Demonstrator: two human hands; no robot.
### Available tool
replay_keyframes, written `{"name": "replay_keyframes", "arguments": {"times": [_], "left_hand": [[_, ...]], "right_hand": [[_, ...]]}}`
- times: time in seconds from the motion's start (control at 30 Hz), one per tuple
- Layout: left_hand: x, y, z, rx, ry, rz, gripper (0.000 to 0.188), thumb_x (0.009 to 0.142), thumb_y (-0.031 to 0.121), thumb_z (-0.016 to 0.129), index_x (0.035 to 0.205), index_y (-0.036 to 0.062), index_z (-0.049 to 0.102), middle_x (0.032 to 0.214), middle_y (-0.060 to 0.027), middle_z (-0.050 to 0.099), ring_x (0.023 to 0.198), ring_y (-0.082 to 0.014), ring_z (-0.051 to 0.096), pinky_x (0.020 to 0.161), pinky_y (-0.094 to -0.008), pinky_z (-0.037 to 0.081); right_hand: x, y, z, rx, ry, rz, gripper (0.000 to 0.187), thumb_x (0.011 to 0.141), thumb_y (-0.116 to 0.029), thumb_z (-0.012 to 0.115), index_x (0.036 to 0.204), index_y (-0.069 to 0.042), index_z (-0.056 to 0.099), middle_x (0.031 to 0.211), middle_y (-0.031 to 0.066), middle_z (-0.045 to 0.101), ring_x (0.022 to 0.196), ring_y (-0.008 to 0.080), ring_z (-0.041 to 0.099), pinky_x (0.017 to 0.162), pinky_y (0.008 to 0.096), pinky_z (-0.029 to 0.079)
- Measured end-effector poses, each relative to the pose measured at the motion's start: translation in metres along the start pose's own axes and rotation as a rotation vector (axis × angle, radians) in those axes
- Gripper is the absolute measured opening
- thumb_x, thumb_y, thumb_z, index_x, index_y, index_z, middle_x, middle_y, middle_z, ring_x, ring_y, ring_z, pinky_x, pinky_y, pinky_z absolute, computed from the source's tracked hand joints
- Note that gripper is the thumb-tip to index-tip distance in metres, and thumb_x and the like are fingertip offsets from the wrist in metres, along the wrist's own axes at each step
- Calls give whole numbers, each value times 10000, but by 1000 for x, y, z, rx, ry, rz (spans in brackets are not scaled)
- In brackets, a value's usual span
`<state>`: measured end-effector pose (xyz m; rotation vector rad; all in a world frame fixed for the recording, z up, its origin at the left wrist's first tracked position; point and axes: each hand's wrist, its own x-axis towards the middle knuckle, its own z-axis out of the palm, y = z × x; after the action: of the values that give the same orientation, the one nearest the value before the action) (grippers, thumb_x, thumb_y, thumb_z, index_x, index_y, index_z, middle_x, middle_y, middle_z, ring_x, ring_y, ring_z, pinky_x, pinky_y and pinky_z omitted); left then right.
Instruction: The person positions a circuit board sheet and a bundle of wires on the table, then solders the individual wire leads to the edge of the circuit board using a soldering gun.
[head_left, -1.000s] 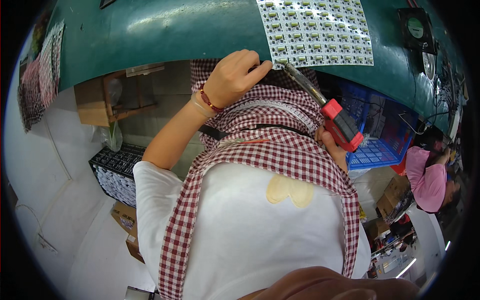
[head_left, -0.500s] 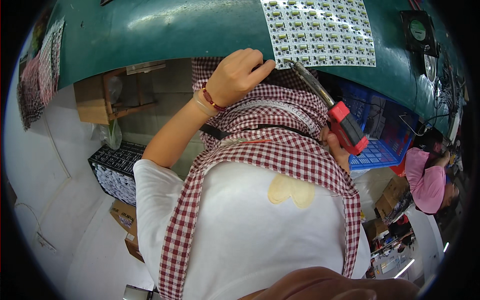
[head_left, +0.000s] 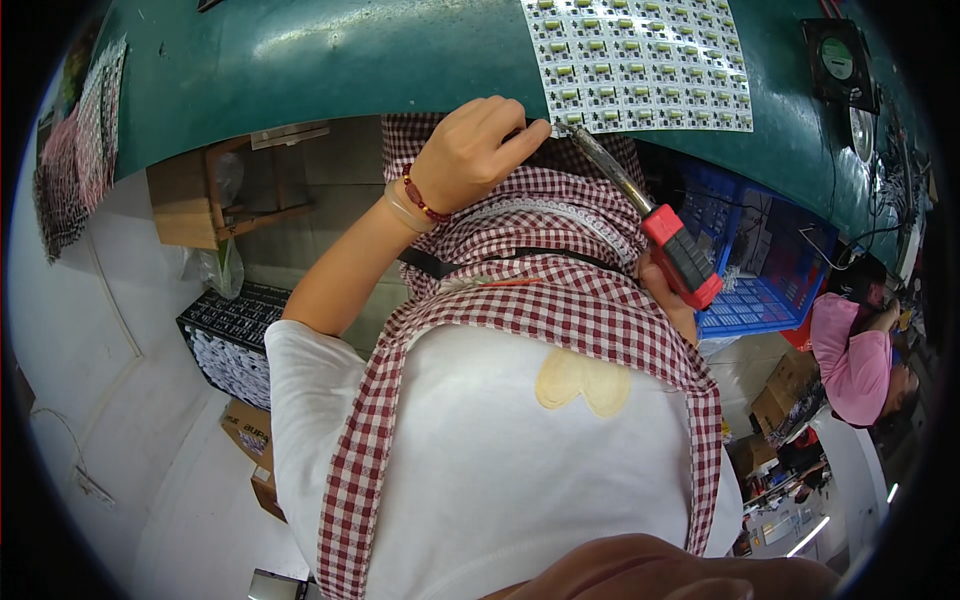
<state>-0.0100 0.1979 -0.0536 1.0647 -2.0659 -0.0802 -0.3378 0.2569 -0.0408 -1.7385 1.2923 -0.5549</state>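
Note:
My right hand (head_left: 668, 294), partly behind the handle, grips a soldering iron (head_left: 622, 178) with a red and black handle. Its tip points up and left, at the near left corner of a white panel of small circuit boards (head_left: 650, 72). Small yellowish parts sit on the boards in rows. Beside that corner is my left hand (head_left: 482, 145), closed with thumb and finger pinched just left of the iron's tip. Whatever lies in the pinch is too small to make out. The panel rests on a green table (head_left: 400, 60), its near edge at the table's front edge.
A black fan-like device (head_left: 838, 65) stands at the table's right. Below it is a blue plastic crate (head_left: 750, 305). Bundled wires (head_left: 85, 150) hang at the far left, above a wooden shelf (head_left: 185, 205) and a black crate (head_left: 225, 345). A person in pink (head_left: 848, 350) sits at right.
The soldering iron and my right hand have shifted slightly left, bringing the tip from the corner board to the panel's left edge, close to my left fingertips. My left hand has barely moved.

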Motion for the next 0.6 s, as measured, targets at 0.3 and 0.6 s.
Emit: {"name": "replay_keyframes", "arguments": {"times": [0.3,0.6], "left_hand": [[-1,0,0,4,3,3,223,684,-12,661,901,34,643,668,-47,481,572,-175,495,485,-288,419],[0,0,0,8,-1,3,210,684,-9,665,888,34,642,663,-46,484,564,-176,496,477,-288,413]], "right_hand": [[-1,-5,-10,229,-10,37,214,783,-216,691,828,-19,619,720,64,588,602,173,577,561,274,445],[5,-15,-6,300,12,65,222,809,-239,675,797,-24,620,713,43,589,619,144,560,581,261,439]]}}
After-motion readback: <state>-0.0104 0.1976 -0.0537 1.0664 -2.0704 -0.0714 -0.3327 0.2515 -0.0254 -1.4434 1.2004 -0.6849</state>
